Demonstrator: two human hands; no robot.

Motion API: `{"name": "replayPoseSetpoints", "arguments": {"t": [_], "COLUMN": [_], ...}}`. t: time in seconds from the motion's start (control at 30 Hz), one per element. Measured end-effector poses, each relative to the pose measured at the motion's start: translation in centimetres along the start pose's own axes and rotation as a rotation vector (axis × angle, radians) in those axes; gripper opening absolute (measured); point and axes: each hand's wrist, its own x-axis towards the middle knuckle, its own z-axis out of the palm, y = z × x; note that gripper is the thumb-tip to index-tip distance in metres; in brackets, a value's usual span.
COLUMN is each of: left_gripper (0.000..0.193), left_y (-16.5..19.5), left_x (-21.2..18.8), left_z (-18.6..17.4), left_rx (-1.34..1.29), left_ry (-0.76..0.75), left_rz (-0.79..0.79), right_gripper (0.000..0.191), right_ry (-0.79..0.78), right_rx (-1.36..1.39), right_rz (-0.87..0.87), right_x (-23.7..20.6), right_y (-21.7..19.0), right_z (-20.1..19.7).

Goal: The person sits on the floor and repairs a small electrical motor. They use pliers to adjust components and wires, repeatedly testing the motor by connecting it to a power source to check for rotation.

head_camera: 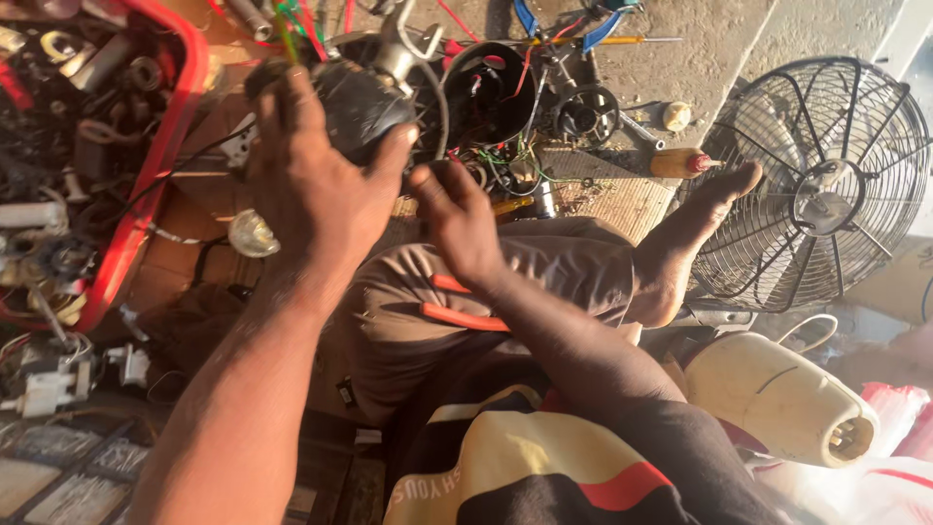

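At 12 o'clock, left hand (311,185) clamps the dark fan motor (364,102), wires loose; right hand (457,224) spread, empty; fan guard (821,185) off, reassembly pending.

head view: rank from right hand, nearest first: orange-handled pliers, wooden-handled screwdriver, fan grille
From the right hand:
1. orange-handled pliers, on the lap just below it.
2. wooden-handled screwdriver, on the ground to its right.
3. fan grille, far right edge.
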Motion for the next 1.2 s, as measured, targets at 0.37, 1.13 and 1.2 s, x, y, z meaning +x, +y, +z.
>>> {"name": "replayPoseSetpoints", "arguments": {"t": [0.37, 1.13, 1.2], "left_gripper": [0.096, 0.097, 0.101], "left_y": [0.1, -0.1, -0.1], "left_x": [-0.4, -0.4, -0.1], "left_z": [-1.5, 1.4, 1.8], "left_rx": [0.027, -0.142, -0.037], "left_ry": [-0.079, -0.031, -0.031], "left_rz": [0.043, -0.112, -0.101], "right_gripper": [0.041, 0.037, 0.032], "right_ry": [-0.107, -0.178, -0.142], "right_rx": [0.641, 0.510, 0.369], "right_rz": [0.697, 0.693, 0.510], "right_x": [1.1, 1.2, 1.1], "right_y": [0.9, -1.6, -1.3], "right_z": [1.6, -1.2, -1.0]}}
